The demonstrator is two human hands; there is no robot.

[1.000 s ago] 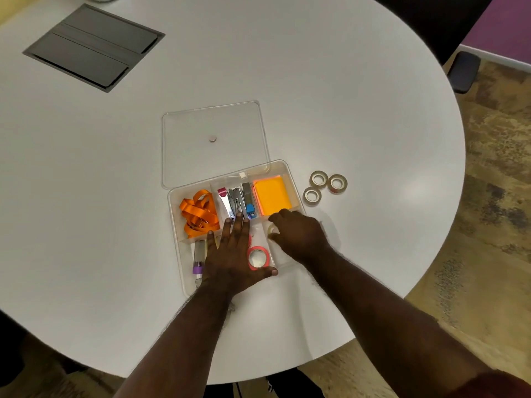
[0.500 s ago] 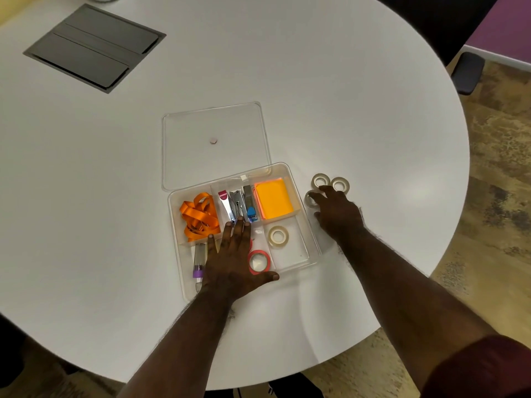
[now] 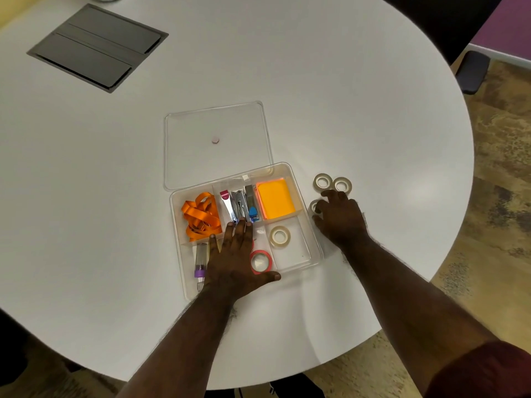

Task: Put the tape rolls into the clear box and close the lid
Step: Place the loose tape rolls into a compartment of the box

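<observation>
Looking down at a round white table [image 3: 330, 96], you see a grey hatch panel [image 3: 96, 47] set into its far-left surface; nearer the middle, the clear lid [image 3: 218, 142] lies flat and open behind the clear box [image 3: 314, 248], touching its back edge. Inside the box, from the left, sit an orange ribbon [image 3: 201, 215], a purple-capped tube [image 3: 200, 261] in front of it, then nail clippers [image 3: 240, 206], orange sticky notes [image 3: 275, 199], a red-edged tape roll [image 3: 261, 261] and a beige tape roll [image 3: 280, 236] in the front right compartment. Your left hand [image 3: 234, 261] rests flat, fingers spread, over the box's front, gripping nothing. Just right of the box, your right hand [image 3: 340, 218] curls its fingertips around a beige tape roll on the table [image 3: 313, 206], mostly hidden, so you cannot tell whether it is gripped. Two more tape rolls [image 3: 323, 183] lie touching just beyond
</observation>
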